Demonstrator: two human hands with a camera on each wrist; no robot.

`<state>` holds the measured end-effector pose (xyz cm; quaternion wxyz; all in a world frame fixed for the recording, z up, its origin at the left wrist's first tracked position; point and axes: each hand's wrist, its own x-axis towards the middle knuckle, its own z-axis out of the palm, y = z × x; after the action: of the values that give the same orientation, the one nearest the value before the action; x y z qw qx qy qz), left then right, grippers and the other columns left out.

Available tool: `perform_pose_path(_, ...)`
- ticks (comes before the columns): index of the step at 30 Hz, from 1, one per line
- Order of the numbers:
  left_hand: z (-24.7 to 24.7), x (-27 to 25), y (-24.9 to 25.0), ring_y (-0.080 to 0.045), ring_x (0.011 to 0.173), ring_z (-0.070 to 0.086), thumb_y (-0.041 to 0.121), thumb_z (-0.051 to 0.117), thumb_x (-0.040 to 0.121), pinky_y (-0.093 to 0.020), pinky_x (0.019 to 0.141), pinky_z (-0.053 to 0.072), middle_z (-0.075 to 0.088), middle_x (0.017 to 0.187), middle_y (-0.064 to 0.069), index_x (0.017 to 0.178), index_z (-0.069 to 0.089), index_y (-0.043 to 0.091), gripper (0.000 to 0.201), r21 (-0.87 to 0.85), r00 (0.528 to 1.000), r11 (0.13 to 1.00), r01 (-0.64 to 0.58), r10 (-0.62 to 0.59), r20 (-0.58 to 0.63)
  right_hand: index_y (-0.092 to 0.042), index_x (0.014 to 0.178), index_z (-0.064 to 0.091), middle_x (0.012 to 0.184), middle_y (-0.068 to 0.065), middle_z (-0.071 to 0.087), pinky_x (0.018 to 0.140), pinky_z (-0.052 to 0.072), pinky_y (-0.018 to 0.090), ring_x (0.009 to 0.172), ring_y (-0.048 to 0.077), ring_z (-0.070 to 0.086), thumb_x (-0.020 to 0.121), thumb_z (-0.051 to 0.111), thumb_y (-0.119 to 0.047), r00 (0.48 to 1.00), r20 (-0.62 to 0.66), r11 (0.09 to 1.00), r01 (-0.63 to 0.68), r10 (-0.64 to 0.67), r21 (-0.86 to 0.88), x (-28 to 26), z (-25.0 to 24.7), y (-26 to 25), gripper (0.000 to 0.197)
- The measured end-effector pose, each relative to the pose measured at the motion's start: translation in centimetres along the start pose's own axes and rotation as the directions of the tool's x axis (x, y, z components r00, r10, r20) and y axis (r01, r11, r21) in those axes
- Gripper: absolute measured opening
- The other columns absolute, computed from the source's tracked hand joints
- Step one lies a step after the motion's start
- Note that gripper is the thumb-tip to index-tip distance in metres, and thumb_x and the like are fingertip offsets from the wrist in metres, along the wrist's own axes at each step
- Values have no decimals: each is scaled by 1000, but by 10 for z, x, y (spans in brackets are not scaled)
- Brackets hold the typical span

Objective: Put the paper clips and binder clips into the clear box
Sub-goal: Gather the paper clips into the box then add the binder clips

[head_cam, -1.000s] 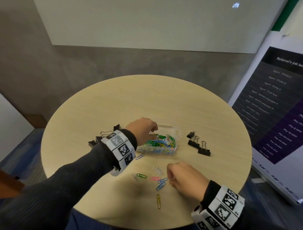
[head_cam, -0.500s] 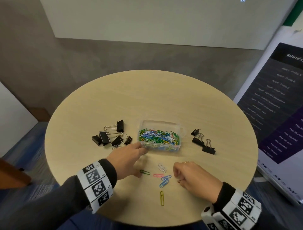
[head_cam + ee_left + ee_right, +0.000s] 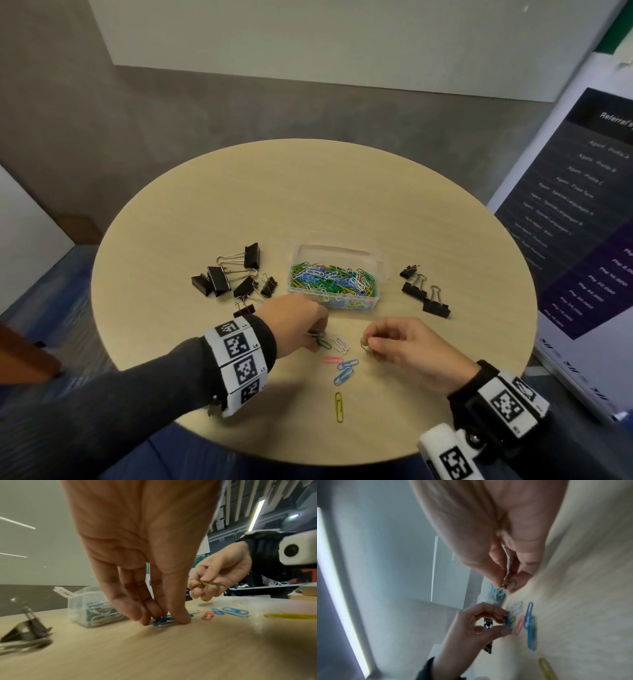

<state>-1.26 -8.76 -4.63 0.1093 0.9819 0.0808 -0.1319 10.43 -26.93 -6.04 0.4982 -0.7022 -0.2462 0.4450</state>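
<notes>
Black binder clips (image 3: 236, 279) are lying in a loose heap at the left of the round table (image 3: 308, 198), not yet collected. Just right of them the left hand (image 3: 294, 318) is pressing fingertips and thumb together on a small bunch of paper clips (image 3: 164, 620) on the wood, likely gathering several for one trip to the clear box (image 3: 337, 282), sitting open just beyond. Farther right, the right hand (image 3: 407, 346) is pinching a few clips (image 3: 208, 583) above the table, and more binder clips (image 3: 424, 291) are waiting beside the box.
</notes>
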Motion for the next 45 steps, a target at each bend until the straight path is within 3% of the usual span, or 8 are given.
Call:
perform_pose_path(10,1,9,6,-28,106,60,18,56,93,-34,91,48,61,118,-10,112,62,11,22,-71,988,997,17,-6,153,1,91,56,68,9,50,54,41,22,65,16,43,78,43,-11,935,151,441,-289,321,850,4,2,-1,22)
perform_pose_path(21,3,0,8,-25,99,53,6,44,96,-24,81,39,50,111,-7,107,50,11,14,-91,993,995,-31,41,107,10,124,50,121,30,61,82,55,46,111,42,61,98,38,-24,979,63,283,-117,192,952,-1,24,5,45)
perform_pose_path(25,-16,0,25,-13,81,45,6,47,95,-13,63,32,52,92,1,99,55,6,9,-354,968,918,-179,100,-232,11,116,55,104,27,69,74,59,39,93,34,71,99,36,-28,977,32,340,-105,212,934,-1,43,2,47)
perform_pose_path(32,-17,8,40,-16,100,56,25,49,97,-16,83,41,57,111,-4,112,60,9,25,-377,926,900,-218,69,-371,8,122,53,97,22,65,79,55,40,96,29,62,101,32,-31,966,-93,223,38,240,974,-3,43,-8,48)
perform_pose_path(38,1,11,41,-24,114,46,44,62,85,-36,93,43,47,122,-7,121,49,11,51,-41,998,999,-26,24,-62,7,130,47,114,25,65,92,47,38,113,33,59,101,32,-27,932,-226,139,193,284,971,-12,11,14,47)
perform_pose_path(40,5,15,46,-27,115,46,46,67,80,-40,94,44,46,124,-9,123,46,8,61,32,999,999,-32,32,-3,5,130,47,115,25,64,90,51,38,112,35,60,93,51,-27,928,-245,172,203,281,964,-13,9,19,49)
perform_pose_path(43,9,24,50,-29,115,48,38,65,84,-40,95,44,47,126,-12,122,46,4,54,84,998,994,-65,65,5,5,119,54,109,23,70,82,57,37,104,33,67,24,94,-25,937,-282,260,225,208,939,-17,12,26,107)
perform_pose_path(45,12,29,52,-31,112,53,30,64,87,-41,92,46,52,121,-13,117,52,5,41,103,996,991,-85,84,10,5,116,56,104,21,72,78,57,38,102,30,67,23,95,-26,933,-301,295,237,195,926,-18,14,29,105)
